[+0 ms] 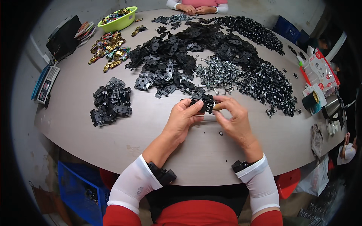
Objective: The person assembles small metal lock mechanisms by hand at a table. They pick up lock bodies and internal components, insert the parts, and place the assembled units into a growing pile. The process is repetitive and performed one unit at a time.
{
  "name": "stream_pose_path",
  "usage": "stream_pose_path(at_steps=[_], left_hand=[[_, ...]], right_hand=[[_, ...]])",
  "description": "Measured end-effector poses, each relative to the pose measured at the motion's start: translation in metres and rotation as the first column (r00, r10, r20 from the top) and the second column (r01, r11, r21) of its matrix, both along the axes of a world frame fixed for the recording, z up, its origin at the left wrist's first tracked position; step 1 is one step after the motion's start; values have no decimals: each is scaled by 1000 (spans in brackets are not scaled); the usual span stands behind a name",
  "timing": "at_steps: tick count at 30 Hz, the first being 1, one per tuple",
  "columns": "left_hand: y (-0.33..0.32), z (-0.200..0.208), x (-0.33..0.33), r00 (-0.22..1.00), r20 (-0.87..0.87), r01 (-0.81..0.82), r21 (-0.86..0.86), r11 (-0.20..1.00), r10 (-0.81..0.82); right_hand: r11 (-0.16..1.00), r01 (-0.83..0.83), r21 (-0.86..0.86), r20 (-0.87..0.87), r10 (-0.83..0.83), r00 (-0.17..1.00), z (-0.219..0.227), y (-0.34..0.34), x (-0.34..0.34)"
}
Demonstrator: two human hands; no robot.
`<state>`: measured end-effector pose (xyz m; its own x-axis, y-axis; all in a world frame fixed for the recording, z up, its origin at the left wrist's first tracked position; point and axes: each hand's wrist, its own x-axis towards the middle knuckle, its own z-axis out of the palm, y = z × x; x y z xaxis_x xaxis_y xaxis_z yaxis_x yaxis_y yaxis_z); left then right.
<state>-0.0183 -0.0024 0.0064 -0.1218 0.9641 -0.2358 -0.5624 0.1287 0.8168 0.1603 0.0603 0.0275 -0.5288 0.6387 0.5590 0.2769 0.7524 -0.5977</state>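
Note:
My left hand (181, 119) grips a small black plastic part (206, 102) above the grey table (94, 90). My right hand (234, 118) pinches the same part from the right, with a small brownish piece (217, 107) at its fingertips. A tiny black ring (221, 133) lies on the table just under my right hand. Straight ahead is a large spread of black parts (169, 60), and beside it a heap of small silver metal pieces (218, 71).
A pile of assembled black pieces (110, 106) lies to the left. Gold and coloured parts (109, 51) and a green bowl (117, 19) sit far left. Black wheeled parts (269, 88) spread right. Another person's hands (195, 9) rest at the far edge. A blue crate (77, 190) stands below.

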Motion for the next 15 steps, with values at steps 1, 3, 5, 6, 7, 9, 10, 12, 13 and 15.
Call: stream_pose_path(at_steps=[1,3,5,6,7,9,10,12,13,15], left_hand=[[-1,0,0,1000,3,-5,0,1000,5],[-1,0,-1,1000,13,-11,4,1000,11],[-1,-1,0,1000,9,-10,-5,1000,10],[-1,-2,0,1000,8,-10,-9,1000,10],[-1,-3,-1,1000,8,-13,-13,1000,13],[-1,-2,-1,1000,4,-19,-22,1000,19],[-1,-3,-1,1000,-3,-28,-19,999,28],[-2,-4,-1,999,-15,-46,-7,999,45],[-2,-3,-1,999,-16,-48,-4,999,48],[-3,-2,-1,998,-17,-55,7,998,55]], right_hand=[[999,-15,30,27,15,1000,2,-4,-3],[998,-29,64,63,25,998,1,-6,-4],[998,-32,57,51,29,998,-2,-4,-5],[999,-36,26,59,35,998,-1,-4,-5],[999,-40,-5,66,40,997,-1,-6,-5],[999,-40,-33,52,41,998,-2,-7,-7],[999,-36,-31,30,37,999,-5,-7,-9],[999,-27,-44,10,27,1000,-6,-8,-12],[998,-22,-61,9,23,1000,-7,-10,-13],[997,-18,-70,6,19,1000,-6,-11,-15]])
